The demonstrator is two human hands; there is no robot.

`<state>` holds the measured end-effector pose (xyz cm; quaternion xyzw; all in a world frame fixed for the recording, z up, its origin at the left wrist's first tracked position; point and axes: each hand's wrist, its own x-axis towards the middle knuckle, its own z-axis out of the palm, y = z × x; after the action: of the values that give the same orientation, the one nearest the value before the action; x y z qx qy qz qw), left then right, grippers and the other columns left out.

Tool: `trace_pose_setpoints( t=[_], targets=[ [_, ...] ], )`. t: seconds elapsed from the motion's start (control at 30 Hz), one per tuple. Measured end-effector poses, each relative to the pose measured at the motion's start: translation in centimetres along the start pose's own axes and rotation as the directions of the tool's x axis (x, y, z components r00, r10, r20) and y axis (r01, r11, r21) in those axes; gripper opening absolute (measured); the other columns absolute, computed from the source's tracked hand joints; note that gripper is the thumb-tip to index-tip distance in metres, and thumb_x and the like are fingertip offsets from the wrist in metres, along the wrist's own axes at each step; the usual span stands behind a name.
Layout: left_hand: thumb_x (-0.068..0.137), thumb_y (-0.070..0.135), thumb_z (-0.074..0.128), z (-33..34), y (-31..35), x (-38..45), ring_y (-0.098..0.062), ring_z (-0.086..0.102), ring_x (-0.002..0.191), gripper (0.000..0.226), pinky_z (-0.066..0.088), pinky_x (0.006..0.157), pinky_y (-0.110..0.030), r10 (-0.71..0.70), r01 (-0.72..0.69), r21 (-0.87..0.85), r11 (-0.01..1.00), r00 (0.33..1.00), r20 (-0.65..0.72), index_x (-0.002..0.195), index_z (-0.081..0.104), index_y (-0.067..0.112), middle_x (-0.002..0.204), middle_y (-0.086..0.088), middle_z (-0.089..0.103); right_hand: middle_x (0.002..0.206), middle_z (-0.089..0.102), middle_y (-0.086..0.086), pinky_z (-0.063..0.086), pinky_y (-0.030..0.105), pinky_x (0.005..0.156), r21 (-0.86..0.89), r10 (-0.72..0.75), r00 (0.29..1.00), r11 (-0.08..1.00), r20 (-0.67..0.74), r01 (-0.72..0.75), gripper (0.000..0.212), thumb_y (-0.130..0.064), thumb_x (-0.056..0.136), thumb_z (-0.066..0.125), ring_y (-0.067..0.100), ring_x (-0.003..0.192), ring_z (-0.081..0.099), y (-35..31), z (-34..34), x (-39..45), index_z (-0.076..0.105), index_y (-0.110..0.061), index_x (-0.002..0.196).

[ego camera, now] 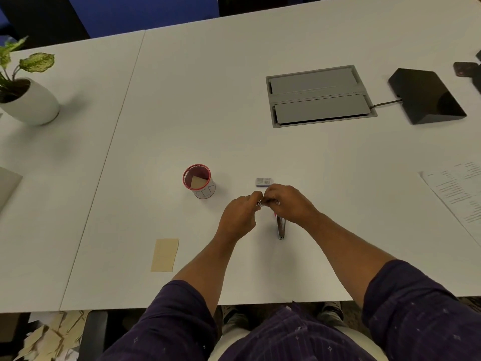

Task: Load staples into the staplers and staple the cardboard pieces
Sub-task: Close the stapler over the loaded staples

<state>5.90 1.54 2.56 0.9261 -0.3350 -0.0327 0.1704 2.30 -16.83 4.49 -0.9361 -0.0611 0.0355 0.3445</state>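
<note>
My hands work at a white table (234,100); a grey hatch (320,96) is sunk in it ahead to the right. Far left stands a potted plant (26,92). Beyond, a blue wall (140,11). Soft, even light.

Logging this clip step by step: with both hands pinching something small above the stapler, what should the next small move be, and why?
Probably lower the staple strip, pinched by the left hand and right hand, into the stapler, which lies just beneath the right hand; whether its channel is open is hidden.
</note>
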Motion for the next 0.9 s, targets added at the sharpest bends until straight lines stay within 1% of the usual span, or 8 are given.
trace_pose_setpoints(
  t=[0.17, 0.27, 0.43, 0.53, 0.6, 0.7, 0.83, 0.9],
  targets=[
    [0.085, 0.005, 0.072, 0.14, 0.00, 0.23, -0.023, 0.060, 0.067, 0.033, 0.046, 0.056, -0.027, 0.014, -0.014, -0.007, 1.000, 1.000, 0.007, 0.109, 0.052, 0.017, 0.086, -0.005, 0.070, 0.100, 0.071, 0.003, 0.055, 0.037, 0.082, 0.014, -0.010, 1.000, 1.000, 0.007, 0.010, 0.012, -0.007, 0.092, 0.068, 0.020, 0.089, 0.067, 0.12, -0.12, 0.06, 0.078, -0.007, 0.098],
    [0.085, 0.004, 0.070, 0.10, 0.16, 0.27, -0.024, 0.061, 0.068, 0.035, 0.049, 0.054, -0.031, 0.013, -0.013, -0.021, 1.000, 1.000, -0.003, 0.109, 0.050, 0.018, 0.086, -0.005, 0.070, 0.099, 0.071, 0.002, 0.056, 0.034, 0.082, 0.046, -0.006, 1.000, 0.999, -0.017, 0.007, 0.013, -0.006, 0.091, 0.068, 0.019, 0.088, 0.068, 0.21, -0.19, -0.10, 0.079, -0.008, 0.099],
    [0.081, 0.003, 0.074, 0.19, 0.20, 0.42, -0.022, 0.059, 0.064, 0.039, 0.037, 0.053, -0.024, 0.041, -0.041, -0.003, 0.999, 0.999, -0.011, 0.109, 0.051, 0.018, 0.084, -0.004, 0.071, 0.097, 0.070, 0.002, 0.057, 0.030, 0.082, 0.118, 0.041, 0.998, 0.992, -0.051, -0.035, 0.012, -0.005, 0.088, 0.073, 0.016, 0.086, 0.068, 0.41, -0.31, -0.31, 0.079, -0.008, 0.098],
    [0.084, 0.004, 0.071, 0.31, 0.16, 0.50, -0.024, 0.061, 0.069, 0.037, 0.051, 0.055, -0.033, 0.031, -0.031, 0.005, 1.000, 0.999, 0.016, 0.112, 0.050, 0.018, 0.088, -0.005, 0.071, 0.098, 0.069, 0.000, 0.056, 0.031, 0.083, 0.081, 0.023, 1.000, 0.996, 0.010, -0.024, 0.012, -0.007, 0.089, 0.073, 0.016, 0.087, 0.067, 0.60, -0.40, -0.19, 0.079, -0.008, 0.099],
    [0.084, 0.004, 0.070, 0.36, 0.16, 0.46, -0.024, 0.062, 0.071, 0.038, 0.054, 0.057, -0.034, 0.023, -0.024, 0.006, 1.000, 0.999, 0.027, 0.114, 0.050, 0.019, 0.090, -0.004, 0.071, 0.099, 0.069, 0.000, 0.055, 0.032, 0.082, 0.065, 0.006, 0.999, 0.998, 0.034, -0.008, 0.011, -0.007, 0.089, 0.073, 0.016, 0.087, 0.067, 0.69, -0.42, -0.09, 0.080, -0.008, 0.098],
    [0.084, 0.004, 0.071, 0.35, 0.16, 0.41, -0.023, 0.062, 0.070, 0.040, 0.051, 0.055, -0.031, 0.020, -0.020, 0.005, 1.000, 1.000, 0.024, 0.113, 0.049, 0.020, 0.089, -0.004, 0.071, 0.099, 0.070, 0.000, 0.055, 0.033, 0.083, 0.038, 0.000, 0.999, 0.999, 0.037, -0.001, 0.011, -0.009, 0.089, 0.074, 0.016, 0.088, 0.067, 0.72, -0.34, 0.04, 0.080, -0.009, 0.099],
    [0.081, 0.004, 0.075, 0.25, 0.06, 0.52, -0.022, 0.061, 0.067, 0.042, 0.039, 0.055, -0.023, 0.020, -0.020, 0.011, 1.000, 1.000, 0.004, 0.112, 0.051, 0.018, 0.088, -0.005, 0.071, 0.099, 0.071, 0.002, 0.055, 0.036, 0.082, 0.011, -0.013, 1.000, 1.000, 0.000, 0.013, 0.012, -0.011, 0.089, 0.074, 0.019, 0.091, 0.066, 0.81, -0.16, 0.12, 0.080, -0.009, 0.100],
    [0.082, 0.005, 0.075, 0.17, -0.04, 0.54, -0.022, 0.061, 0.067, 0.041, 0.039, 0.054, -0.024, 0.021, -0.021, 0.017, 1.000, 1.000, 0.002, 0.113, 0.051, 0.018, 0.088, -0.006, 0.072, 0.099, 0.071, 0.004, 0.054, 0.038, 0.080, -0.014, -0.033, 0.999, 0.999, -0.001, 0.033, 0.013, -0.011, 0.090, 0.074, 0.022, 0.093, 0.066, 0.79, -0.16, 0.07, 0.080, -0.009, 0.101]
  ],
)
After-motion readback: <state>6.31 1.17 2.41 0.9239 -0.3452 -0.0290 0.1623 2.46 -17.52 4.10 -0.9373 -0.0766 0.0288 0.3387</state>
